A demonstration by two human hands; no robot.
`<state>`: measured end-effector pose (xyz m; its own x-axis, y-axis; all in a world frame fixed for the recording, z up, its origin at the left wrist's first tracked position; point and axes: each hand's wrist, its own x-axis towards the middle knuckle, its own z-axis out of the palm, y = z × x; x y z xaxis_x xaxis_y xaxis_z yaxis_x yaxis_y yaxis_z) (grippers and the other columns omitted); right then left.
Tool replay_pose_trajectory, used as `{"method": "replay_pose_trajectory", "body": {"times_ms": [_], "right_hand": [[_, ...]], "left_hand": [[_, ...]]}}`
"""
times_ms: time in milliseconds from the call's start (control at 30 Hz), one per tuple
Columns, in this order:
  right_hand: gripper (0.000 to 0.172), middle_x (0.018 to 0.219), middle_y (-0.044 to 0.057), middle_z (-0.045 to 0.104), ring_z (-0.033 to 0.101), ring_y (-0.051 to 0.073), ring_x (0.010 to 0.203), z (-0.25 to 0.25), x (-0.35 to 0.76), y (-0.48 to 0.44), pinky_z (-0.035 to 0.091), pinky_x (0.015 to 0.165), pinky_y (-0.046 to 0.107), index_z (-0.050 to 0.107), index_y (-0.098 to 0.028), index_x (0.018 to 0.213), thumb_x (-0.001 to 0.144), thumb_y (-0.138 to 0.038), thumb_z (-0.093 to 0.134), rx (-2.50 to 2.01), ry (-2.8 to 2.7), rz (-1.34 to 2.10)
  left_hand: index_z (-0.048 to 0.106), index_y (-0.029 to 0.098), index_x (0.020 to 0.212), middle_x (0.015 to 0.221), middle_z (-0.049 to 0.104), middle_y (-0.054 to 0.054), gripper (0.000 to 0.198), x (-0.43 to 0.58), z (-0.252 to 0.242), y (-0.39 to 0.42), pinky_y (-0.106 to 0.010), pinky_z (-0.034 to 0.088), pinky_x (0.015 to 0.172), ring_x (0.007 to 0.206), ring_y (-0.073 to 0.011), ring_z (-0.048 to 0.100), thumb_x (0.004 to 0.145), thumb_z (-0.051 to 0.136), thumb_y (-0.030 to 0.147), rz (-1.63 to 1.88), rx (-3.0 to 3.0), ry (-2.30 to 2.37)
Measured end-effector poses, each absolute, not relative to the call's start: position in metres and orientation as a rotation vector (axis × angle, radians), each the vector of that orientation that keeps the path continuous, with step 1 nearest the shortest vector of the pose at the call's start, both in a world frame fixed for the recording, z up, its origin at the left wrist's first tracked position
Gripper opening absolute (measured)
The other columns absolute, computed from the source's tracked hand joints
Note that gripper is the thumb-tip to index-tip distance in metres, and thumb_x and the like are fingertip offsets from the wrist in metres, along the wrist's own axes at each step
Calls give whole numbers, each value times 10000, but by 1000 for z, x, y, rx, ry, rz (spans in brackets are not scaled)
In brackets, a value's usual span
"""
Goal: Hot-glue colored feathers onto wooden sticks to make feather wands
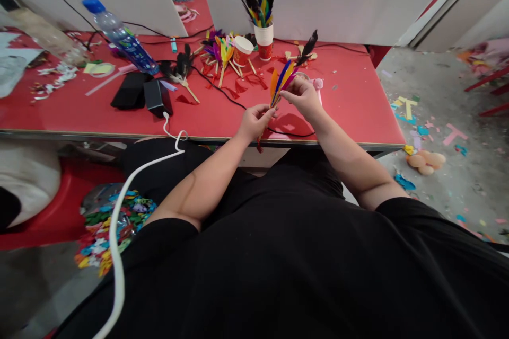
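My left hand and my right hand meet above the front edge of the red table. Both pinch a small bundle of coloured feathers, orange, blue, yellow and purple, that fans up and away from me. The left fingers close on the bundle's lower end; the right fingers close on it just above. A black feather stands up behind the bundle. A bit of red material hangs under my left hand.
A paper cup of feathers and a tipped cup stand at the back, beside a heap of feathered sticks. A water bottle, black boxes, cables and paper scraps lie left. Scraps litter the floor at right.
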<state>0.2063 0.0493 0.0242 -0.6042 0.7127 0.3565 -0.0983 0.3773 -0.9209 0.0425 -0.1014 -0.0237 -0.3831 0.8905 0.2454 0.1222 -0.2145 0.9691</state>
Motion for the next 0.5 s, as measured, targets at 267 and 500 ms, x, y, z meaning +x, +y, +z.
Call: {"method": "replay_pose_trajectory", "body": {"times_ms": [267,500], "right_hand": [[453,854,13,691,682,204,830,17,204,48,702,873,437,659,-264,878,898,-450,1072,-582,-1784,1388],[376,969,49,806,790,221,944,20,203,45,710,829,367,708,-267,926,853,-415,1045,-551,-1699,1502]], "left_hand": [[910,192,964,897,895,-113,511,41,-25,-103,-299,580,704,777,-204,774,959,906,703,1659,1297,1474],[886,206,959,689,734,-24,516,43,-28,-103,-305,463,578,550,-147,579,967,895,722,1673,1296,1458]]}}
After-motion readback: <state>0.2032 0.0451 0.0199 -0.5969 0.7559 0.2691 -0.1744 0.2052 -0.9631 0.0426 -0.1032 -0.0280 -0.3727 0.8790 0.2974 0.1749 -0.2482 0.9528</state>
